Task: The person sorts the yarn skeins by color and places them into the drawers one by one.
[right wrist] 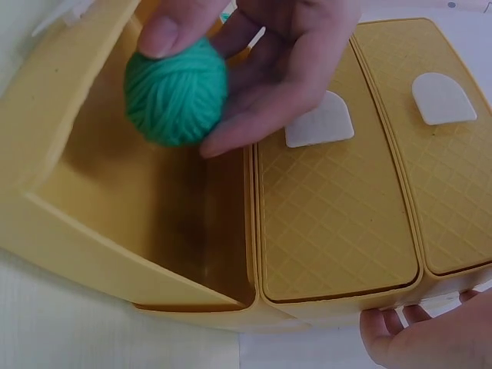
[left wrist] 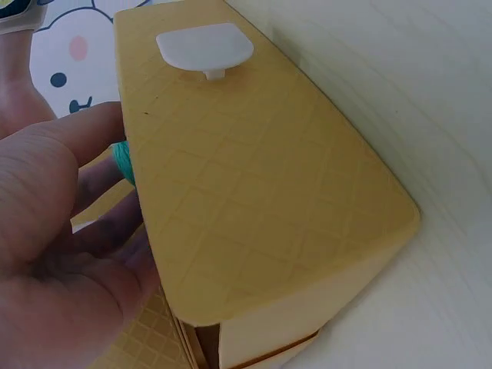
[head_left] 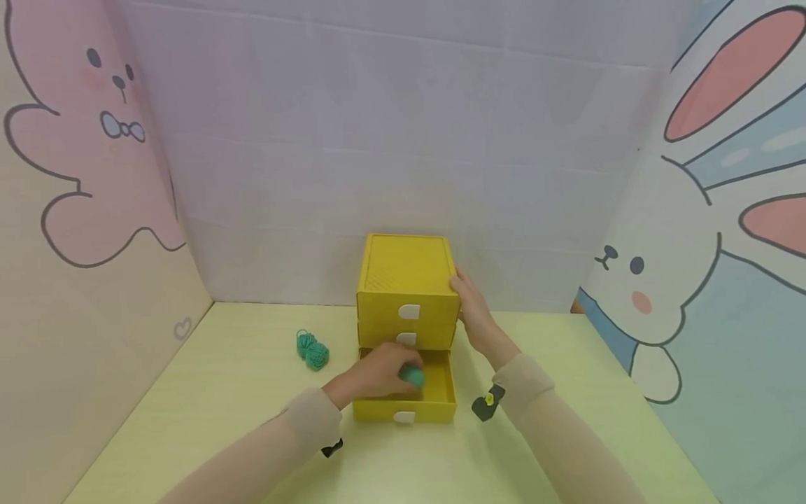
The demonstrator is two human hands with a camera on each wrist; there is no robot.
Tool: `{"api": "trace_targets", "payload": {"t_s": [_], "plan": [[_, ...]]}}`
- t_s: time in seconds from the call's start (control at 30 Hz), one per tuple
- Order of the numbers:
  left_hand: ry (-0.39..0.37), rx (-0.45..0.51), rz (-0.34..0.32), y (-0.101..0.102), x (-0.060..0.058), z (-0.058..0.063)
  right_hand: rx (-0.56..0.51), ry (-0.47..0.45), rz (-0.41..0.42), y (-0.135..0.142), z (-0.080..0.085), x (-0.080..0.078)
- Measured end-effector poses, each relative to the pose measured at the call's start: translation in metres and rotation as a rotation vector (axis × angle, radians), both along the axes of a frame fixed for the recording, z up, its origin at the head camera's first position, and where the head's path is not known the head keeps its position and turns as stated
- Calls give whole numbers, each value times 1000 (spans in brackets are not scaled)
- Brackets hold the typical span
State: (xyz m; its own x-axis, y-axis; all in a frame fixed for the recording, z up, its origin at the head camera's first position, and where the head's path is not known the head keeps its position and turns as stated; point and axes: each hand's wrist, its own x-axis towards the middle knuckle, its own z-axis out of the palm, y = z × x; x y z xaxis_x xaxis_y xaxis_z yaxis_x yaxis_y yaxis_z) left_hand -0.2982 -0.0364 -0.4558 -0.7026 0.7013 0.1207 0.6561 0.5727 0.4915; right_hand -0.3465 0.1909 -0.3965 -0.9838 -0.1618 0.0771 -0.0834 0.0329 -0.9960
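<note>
My left hand (head_left: 380, 372) pinches a small teal ball of yarn (right wrist: 175, 92) between thumb and fingers. It holds the ball over the pulled-out bottom drawer (head_left: 425, 411) of a yellow three-drawer box (head_left: 409, 262). In the right wrist view the thumb (right wrist: 159, 37) lies on top of the yarn, and the drawer floor beneath shows bare. Seen from the left wrist, the drawer front (left wrist: 269, 169) hides most of the ball. At the box's right side rests my right hand (head_left: 476, 315), its fingers (right wrist: 374, 327) against the outer wall near the upper drawers.
A second bundle of teal yarn (head_left: 313, 351) with a loose loop lies on the table to the box's left. Both upper drawers are closed, each with a white tab (head_left: 409, 312). Behind the box stands a pale cloth wall (head_left: 403, 140); printed panels (head_left: 686, 280) flank the table.
</note>
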Motion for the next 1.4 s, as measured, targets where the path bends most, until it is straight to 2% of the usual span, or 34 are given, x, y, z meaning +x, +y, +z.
{"api": "trace_targets", "payload": {"t_s": [0.2,0.4,0.6,0.93,1.4], "plan": [[-25,7,-3,11,-3,-3,-3,3,-1,1,-1,0],[-22,-1,-1,20,-8,-13,-4,3,3,0,0,1],[-26,-17,2,29,-8,-18,-1,2,5,0,1,4],[-25,-35,9,40,-2,-15,-1,12,22,0,1,4],[-51,-51,49,49,-2,-21,0,7,0,-2,2,3]]}}
